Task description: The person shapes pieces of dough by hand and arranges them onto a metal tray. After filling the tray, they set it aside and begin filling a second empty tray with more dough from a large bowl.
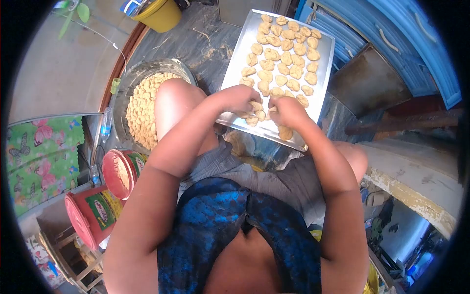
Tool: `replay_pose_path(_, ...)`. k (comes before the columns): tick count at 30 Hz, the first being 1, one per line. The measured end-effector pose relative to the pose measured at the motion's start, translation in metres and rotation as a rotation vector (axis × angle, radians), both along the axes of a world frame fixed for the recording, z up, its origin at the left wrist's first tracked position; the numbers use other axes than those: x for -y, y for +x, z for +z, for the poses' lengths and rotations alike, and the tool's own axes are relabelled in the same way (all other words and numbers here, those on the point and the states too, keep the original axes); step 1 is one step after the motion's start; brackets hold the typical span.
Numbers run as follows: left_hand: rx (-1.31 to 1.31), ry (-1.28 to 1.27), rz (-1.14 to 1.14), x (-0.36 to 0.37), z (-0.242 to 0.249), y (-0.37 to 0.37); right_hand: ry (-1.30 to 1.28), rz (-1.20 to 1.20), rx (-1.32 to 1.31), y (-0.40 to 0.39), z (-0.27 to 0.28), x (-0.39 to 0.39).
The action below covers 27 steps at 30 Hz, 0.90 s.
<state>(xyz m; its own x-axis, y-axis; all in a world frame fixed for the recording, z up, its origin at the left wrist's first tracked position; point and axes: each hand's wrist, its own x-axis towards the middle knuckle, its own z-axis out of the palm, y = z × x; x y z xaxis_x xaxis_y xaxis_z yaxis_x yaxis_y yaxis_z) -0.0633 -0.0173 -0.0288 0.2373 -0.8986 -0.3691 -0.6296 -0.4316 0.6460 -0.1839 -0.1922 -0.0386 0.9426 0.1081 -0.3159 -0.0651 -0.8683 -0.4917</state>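
Observation:
A silver metal tray carries rows of lumpy, tan dough pieces. Over the tray's near left part is my left hand, its fingers curled round a small cluster of dough pieces. Just to the right, my right hand has its thumb and fingers drawn together at the near rows. A dough lump shows below its palm, seemingly held there. The fingertips of both hands are partly hidden.
A large dark basin full of similar dough pieces stands by my left knee. Two red buckets are at the left. A yellow bucket stands at the back; blue cabinets and a stone-like ledge flank the right.

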Motion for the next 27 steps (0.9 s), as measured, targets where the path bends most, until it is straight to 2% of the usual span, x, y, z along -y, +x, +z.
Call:
replay_pose_path(2, 0.012, 0.038, -0.025, 0.005, -0.009, -0.003, 0.013, -0.078, 0.036, 0.0, 0.006, 0.002)
replay_pose_path(4, 0.07, 0.133, 0.002, 0.01, -0.013, -0.006, 0.084, -0.3, 0.056, -0.001, 0.015, 0.004)
replay_pose_path(5, 0.066, 0.129, 0.0, 0.012, -0.014, -0.005, 0.079, -0.302, 0.052, -0.002, 0.009, 0.004)
replay_pose_path(7, 0.105, 0.138, 0.002, 0.016, -0.011, -0.003, 0.124, -0.154, 0.259, -0.006, -0.011, 0.003)
replay_pose_path(10, 0.117, 0.154, -0.009, 0.017, -0.01, -0.003, 0.097, -0.05, 0.227, -0.007, -0.025, -0.005)
replay_pose_path(13, 0.101, 0.167, -0.01, 0.02, -0.006, -0.003, 0.116, -0.047, 0.203, -0.009, -0.022, -0.006)
replay_pose_path(14, 0.08, 0.155, -0.003, 0.02, -0.005, -0.003, 0.117, -0.054, 0.204, -0.01, -0.018, -0.002)
replay_pose_path(16, 0.06, 0.143, 0.006, 0.022, 0.004, -0.003, 0.097, -0.222, 0.156, -0.013, 0.009, 0.004)
replay_pose_path(19, 0.017, 0.052, 0.002, 0.021, 0.001, -0.004, -0.03, -0.153, 0.026, -0.021, 0.021, 0.007)
replay_pose_path(21, -0.002, -0.029, -0.018, 0.024, -0.004, -0.008, -0.018, -0.135, 0.068, -0.026, 0.002, 0.008)
replay_pose_path(23, 0.028, -0.04, -0.109, 0.025, -0.007, -0.014, -0.027, -0.101, -0.053, -0.023, -0.001, 0.007)
replay_pose_path(25, 0.025, -0.016, -0.099, 0.028, -0.006, -0.019, -0.02, -0.153, 0.041, -0.021, 0.008, 0.012)
replay_pose_path(27, 0.066, 0.042, -0.112, 0.03, -0.005, -0.02, 0.053, -0.361, 0.118, -0.021, 0.011, 0.018)
